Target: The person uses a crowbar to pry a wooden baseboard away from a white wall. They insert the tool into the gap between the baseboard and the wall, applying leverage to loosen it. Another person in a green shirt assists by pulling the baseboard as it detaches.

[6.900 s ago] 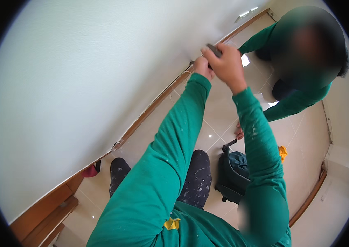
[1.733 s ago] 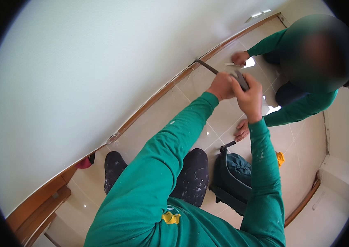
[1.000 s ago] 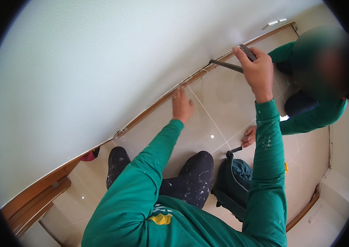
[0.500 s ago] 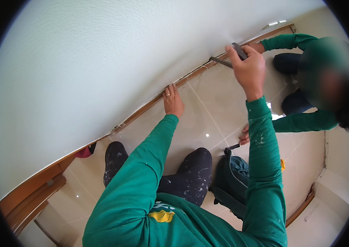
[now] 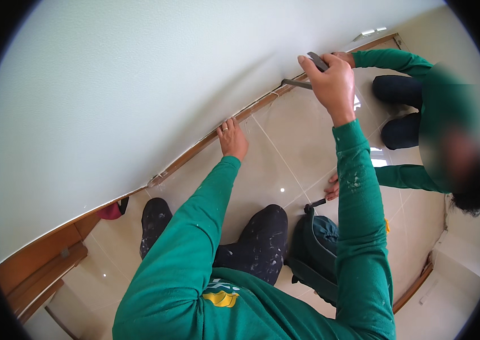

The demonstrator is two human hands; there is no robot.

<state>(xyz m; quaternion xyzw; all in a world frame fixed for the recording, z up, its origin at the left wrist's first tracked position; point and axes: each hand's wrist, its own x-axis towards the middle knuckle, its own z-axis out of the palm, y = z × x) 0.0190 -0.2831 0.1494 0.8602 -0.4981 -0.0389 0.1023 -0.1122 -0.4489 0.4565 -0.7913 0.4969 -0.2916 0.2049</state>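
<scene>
A brown wooden skirting board runs along the foot of the white wall. My left hand rests on it, fingers stretched over its top edge, holding nothing. Farther right, my right hand is closed around a pry bar. The grey bar's far tip meets the narrow gap between the board and the wall. A dark flat piece sticks out above my thumb; I cannot tell whether it belongs to the same tool.
At the right a co-worker in a green sleeve crouches, one hand near the board beyond mine. Their other hand hangs by a dark green bag on the tiled floor. Brown wooden furniture stands at the left.
My right hand and the tool have shifted slightly left and up. The left hand has moved a little left along the board. The co-worker's head and body have moved lower.
</scene>
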